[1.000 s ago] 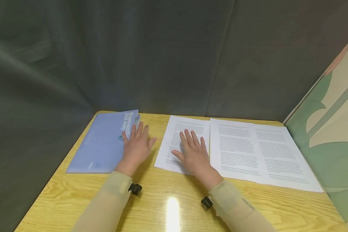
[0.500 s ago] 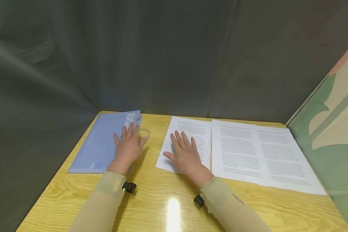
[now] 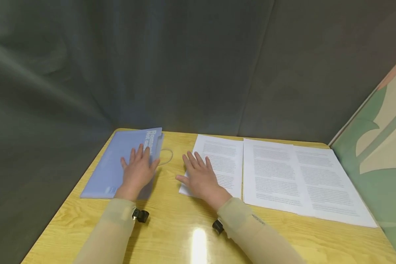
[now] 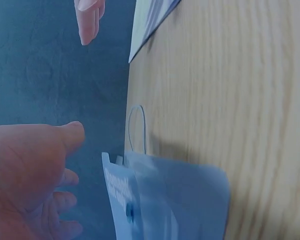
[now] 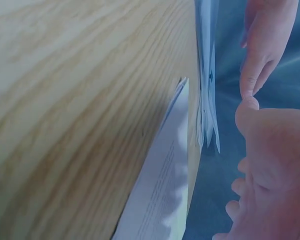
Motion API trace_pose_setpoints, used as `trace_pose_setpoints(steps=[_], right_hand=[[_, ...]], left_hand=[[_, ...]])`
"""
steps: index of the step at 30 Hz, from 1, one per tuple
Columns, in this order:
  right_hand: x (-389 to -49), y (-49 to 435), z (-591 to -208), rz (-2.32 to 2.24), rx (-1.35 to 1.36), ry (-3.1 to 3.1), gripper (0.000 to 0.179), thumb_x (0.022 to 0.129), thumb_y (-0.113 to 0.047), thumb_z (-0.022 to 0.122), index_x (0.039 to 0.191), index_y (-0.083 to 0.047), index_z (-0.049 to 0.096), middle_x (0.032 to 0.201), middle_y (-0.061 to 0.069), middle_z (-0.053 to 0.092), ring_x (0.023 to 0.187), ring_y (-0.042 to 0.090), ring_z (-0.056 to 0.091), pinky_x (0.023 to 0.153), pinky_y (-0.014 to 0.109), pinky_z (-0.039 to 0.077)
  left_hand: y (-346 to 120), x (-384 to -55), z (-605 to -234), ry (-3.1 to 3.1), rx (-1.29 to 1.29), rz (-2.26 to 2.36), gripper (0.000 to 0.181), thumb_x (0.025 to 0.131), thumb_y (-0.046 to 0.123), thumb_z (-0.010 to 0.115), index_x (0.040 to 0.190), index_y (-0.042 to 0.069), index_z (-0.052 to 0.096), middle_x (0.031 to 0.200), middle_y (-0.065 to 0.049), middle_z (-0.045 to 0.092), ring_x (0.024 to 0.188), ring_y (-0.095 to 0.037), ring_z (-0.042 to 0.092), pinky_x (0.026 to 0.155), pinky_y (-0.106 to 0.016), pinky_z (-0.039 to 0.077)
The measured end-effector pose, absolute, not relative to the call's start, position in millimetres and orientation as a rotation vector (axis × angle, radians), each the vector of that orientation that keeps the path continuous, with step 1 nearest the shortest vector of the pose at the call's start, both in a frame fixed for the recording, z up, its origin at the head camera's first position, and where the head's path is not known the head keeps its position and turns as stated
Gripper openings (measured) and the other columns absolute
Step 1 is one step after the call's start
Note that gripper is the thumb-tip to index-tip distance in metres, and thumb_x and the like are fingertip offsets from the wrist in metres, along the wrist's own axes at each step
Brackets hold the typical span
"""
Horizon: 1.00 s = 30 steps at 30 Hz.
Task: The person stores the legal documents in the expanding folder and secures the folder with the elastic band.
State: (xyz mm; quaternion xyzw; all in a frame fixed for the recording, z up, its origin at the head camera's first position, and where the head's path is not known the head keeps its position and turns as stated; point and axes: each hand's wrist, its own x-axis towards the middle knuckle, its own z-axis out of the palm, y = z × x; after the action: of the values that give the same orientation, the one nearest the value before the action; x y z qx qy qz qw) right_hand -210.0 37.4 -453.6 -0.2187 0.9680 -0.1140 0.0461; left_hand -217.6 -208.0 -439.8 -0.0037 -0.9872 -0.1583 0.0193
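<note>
My left hand (image 3: pixel 136 174) hovers with spread fingers over the right part of a blue plastic document folder (image 3: pixel 107 161). The left wrist view shows a gap between that hand and the folder, whose button (image 4: pixel 129 212) and white lettering face up. From the folder's right edge sticks out a thin elastic loop (image 3: pixel 171 156). My right hand (image 3: pixel 202 180), fingers straight and thumb out, is held above the left edge of a stack of printed sheets (image 3: pixel 230 156). Its palm hangs clear of the paper (image 5: pixel 162 175) in the right wrist view. Both hands hold nothing.
Two more printed stacks, a middle one (image 3: pixel 272 170) and an overlapping right one (image 3: pixel 328 179), lie to the right on the wooden table (image 3: pixel 165 234). A dark grey curtain (image 3: pixel 191 66) hangs behind, and a leaf-patterned cloth (image 3: pixel 386 154) at the right.
Both hands have drifted left, the left one farther over the folder and the right one toward the left edge of its paper stack. The elastic loop has come into sight.
</note>
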Motion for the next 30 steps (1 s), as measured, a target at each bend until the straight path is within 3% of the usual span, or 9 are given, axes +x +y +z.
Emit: trace_pose_setpoints(steps=[14,23,30], right_hand=[[-222,4,-469,-0.324,-0.720,2.884,0.081,0.114,-0.065,0.040,0.177,-0.019,0.020,0.184,0.005,0.015,0.169,0.032,0.008,0.133,0.059,0.006],[-233,-15,-487,-0.277,-0.743,2.871,0.081,0.112,-0.068,0.038,0.177,-0.022,0.022,0.183,0.003,0.017,0.169,0.029,0.009,0.132,0.060,0.007],[-232,-27,-479,-0.199,-0.763,2.889,0.079,0.113,-0.068,0.037,0.176,-0.022,0.029,0.181,0.002,0.024,0.169,0.027,0.014,0.133,0.058,0.011]], left_hand=[[-218,-216,-451,-3.101,0.033,-0.504,0.078,0.114,0.048,0.054,0.171,-0.001,0.031,0.177,-0.032,0.019,0.161,-0.059,0.013,0.118,-0.087,0.005],[-222,-214,-460,-3.172,0.099,-0.531,0.082,0.113,0.050,0.056,0.172,0.001,0.028,0.174,-0.035,0.020,0.159,-0.063,0.013,0.110,-0.094,0.010],[-224,-212,-461,-3.194,0.148,-0.557,0.083,0.112,0.050,0.058,0.170,-0.001,0.029,0.173,-0.038,0.020,0.158,-0.066,0.013,0.107,-0.096,0.013]])
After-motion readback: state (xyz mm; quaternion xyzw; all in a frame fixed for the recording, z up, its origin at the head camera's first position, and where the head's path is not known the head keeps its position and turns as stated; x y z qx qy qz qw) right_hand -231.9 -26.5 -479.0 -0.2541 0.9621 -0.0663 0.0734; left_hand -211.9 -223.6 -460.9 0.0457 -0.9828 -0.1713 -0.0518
